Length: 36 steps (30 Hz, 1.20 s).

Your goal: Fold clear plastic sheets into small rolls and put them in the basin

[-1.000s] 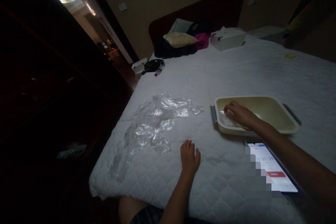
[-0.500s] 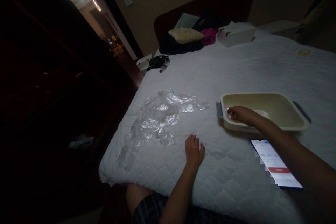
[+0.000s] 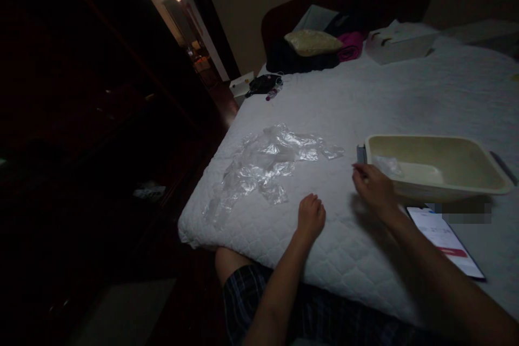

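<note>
My left hand (image 3: 311,216) rests on the white quilted bed cover (image 3: 340,259) with its fingers curled in, and nothing shows in it. Just outside the left end of a cream plastic basin (image 3: 454,190), my right hand (image 3: 375,189) hangs above the bed, its fingers loosely bent and apart, holding nothing visible. Inside the basin, at its left end, lies a small crumpled clear plastic bag (image 3: 388,165). Several clear plastic bags (image 3: 267,159) are spread in an overlapping pile on the bed, beyond and left of my left hand.
A lit phone (image 3: 450,243) lies in front of the basin, partly behind my right forearm. Farther back are a white box (image 3: 399,46), a yellowish pillow (image 3: 312,43), a pink rolled cloth (image 3: 351,46) and a small bottle (image 3: 273,93). The bed's edge drops off at left.
My right hand has come out of the basin toward me, leaving the small plastic bag inside. My left hand's fingers have curled in. The whole view has shifted.
</note>
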Tool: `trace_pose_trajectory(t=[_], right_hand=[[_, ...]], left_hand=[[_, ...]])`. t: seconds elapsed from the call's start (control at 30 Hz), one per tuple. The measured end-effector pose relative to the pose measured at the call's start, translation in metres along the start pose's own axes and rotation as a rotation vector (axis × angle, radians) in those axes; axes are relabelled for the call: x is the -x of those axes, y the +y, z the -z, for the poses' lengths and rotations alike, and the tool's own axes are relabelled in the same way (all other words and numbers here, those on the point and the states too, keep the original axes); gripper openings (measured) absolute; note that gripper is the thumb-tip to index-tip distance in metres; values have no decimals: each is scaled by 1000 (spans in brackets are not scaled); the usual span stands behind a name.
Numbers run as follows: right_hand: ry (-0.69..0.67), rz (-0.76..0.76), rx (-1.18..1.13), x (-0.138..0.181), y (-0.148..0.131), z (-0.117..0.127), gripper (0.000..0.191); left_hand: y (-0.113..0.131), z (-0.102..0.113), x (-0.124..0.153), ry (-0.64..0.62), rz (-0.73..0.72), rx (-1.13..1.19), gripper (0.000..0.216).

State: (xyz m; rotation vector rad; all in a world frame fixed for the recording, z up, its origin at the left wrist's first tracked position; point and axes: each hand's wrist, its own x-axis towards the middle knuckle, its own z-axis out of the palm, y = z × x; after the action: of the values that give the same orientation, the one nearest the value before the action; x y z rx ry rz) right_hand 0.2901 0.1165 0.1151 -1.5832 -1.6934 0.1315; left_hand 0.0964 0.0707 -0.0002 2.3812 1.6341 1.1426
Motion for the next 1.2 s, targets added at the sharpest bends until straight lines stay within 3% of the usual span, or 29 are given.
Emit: trace_pose_trajectory(t=[0.2, 0.37, 0.5, 0.6, 0.67, 0.73, 0.83, 0.97, 1.2], right_hand=[[-272, 35, -64, 95, -29, -94, 45], [-308, 88, -3, 123, -19, -116, 46], [-310, 58, -86, 117, -14, -113, 44], [-337, -87, -241, 103, -24, -104, 52], [-339, -193, -399, 93, -37, -92, 58], [-333, -183, -507, 83, -53, -77, 60], [-362, -187, -587, 74, -74, -53, 48], [-380, -203, -633, 73, -87, -31, 40], [-307, -241, -552, 78, -85, -8, 34]], left_hand=[[-45, 48, 5, 76, 135, -251, 35], [-71, 69, 8, -15, 221, -265, 27], [-55, 80, 5, -16, 290, -56, 21], [-32, 90, -5, 41, 470, 230, 15], [-16, 97, -15, 36, 636, 433, 28], [-4, 104, -24, 29, 696, 639, 43], [10, 111, -32, 16, 794, 890, 56], [22, 114, -32, -47, 955, 1018, 58], [26, 113, -24, -48, 939, 1094, 50]])
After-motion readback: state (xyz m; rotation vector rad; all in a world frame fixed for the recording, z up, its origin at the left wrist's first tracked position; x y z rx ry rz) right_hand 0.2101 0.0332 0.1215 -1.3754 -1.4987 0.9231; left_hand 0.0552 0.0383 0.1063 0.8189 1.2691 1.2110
